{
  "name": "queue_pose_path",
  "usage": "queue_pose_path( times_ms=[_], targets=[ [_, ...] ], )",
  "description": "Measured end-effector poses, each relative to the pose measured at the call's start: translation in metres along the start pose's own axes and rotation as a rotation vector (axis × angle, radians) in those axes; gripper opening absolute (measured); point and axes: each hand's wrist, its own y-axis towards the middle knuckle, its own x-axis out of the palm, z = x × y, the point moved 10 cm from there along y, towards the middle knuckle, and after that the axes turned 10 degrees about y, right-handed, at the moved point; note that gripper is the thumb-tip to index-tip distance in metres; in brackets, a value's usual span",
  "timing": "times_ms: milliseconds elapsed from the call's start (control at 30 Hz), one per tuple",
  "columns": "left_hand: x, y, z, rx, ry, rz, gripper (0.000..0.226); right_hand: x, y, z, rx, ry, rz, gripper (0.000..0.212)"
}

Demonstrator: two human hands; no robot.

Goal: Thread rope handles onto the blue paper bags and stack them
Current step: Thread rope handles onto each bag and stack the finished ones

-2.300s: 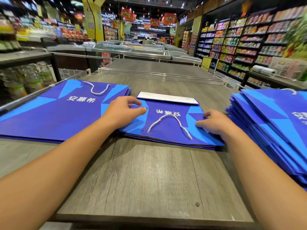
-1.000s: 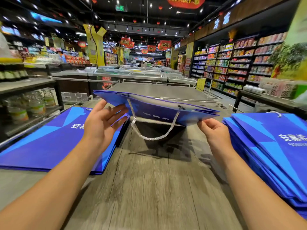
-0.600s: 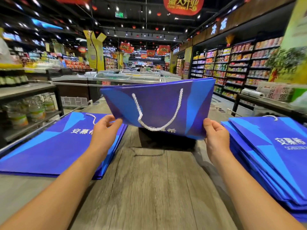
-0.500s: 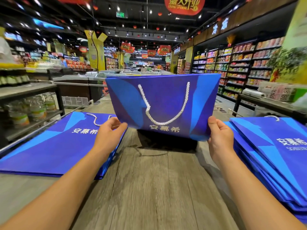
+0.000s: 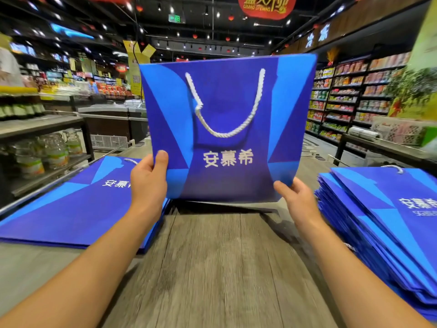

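A flat blue paper bag (image 5: 286, 119) with white characters stands upright in the air over the table, its printed face toward me. A white rope handle (image 5: 223, 107) hangs in a loop on that face. My left hand (image 5: 147, 183) grips its lower left corner, thumb on the front. My right hand (image 5: 296, 200) holds its lower right corner. A low stack of blue bags (image 5: 68, 209) lies flat at the left, a rope end showing at its far edge. A taller stack of blue bags (image 5: 387, 230) lies at the right.
The grey wooden table (image 5: 212, 268) runs forward between the two stacks. A shelf with glass jars (image 5: 47, 150) stands at the left, chest freezers (image 5: 111, 119) behind it. Stocked shelves (image 5: 350, 95) line the right aisle.
The bag lay flat on the table with both hands on it. I lifted it, turned it upright with the print facing me, and raised it higher and closer.
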Motion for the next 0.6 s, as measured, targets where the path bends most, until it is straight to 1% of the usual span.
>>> queue_pose_path(
  times_ms=[67, 133, 200, 300, 367, 400, 500, 567, 600],
  targets=[
    [-0.009, 0.005, 0.002, 0.012, -0.017, 0.04, 0.048, 0.002, -0.002, 0.001, -0.017, -0.07, 0.016, 0.011],
    [-0.013, 0.007, 0.001, 0.014, -0.039, 0.033, 0.063, 0.0, -0.001, -0.007, -0.065, -0.072, 0.067, 0.011],
    [-0.01, 0.005, 0.001, -0.012, -0.046, -0.001, 0.055, -0.005, 0.0, -0.013, -0.093, -0.073, 0.117, 0.015],
    [0.002, -0.001, 0.005, 0.029, 0.04, -0.061, 0.033, -0.01, -0.001, -0.021, -0.12, -0.119, 0.163, 0.015],
    [0.008, -0.004, 0.004, 0.045, 0.09, -0.08, 0.017, -0.015, -0.002, -0.018, -0.081, -0.157, 0.212, 0.018],
    [0.011, -0.003, -0.001, 0.04, 0.113, -0.102, 0.014, -0.018, -0.002, -0.016, -0.056, -0.172, 0.238, 0.021],
    [0.018, -0.001, -0.019, -0.031, 0.206, -0.178, 0.029, -0.025, -0.002, -0.007, 0.026, -0.261, 0.278, 0.029],
    [0.02, -0.002, -0.026, -0.046, 0.284, -0.192, 0.029, -0.024, -0.002, -0.003, 0.104, -0.441, 0.231, 0.029],
    [0.021, -0.003, -0.027, -0.044, 0.326, -0.2, 0.028, -0.023, -0.003, -0.001, 0.147, -0.547, 0.203, 0.024]
  ],
)
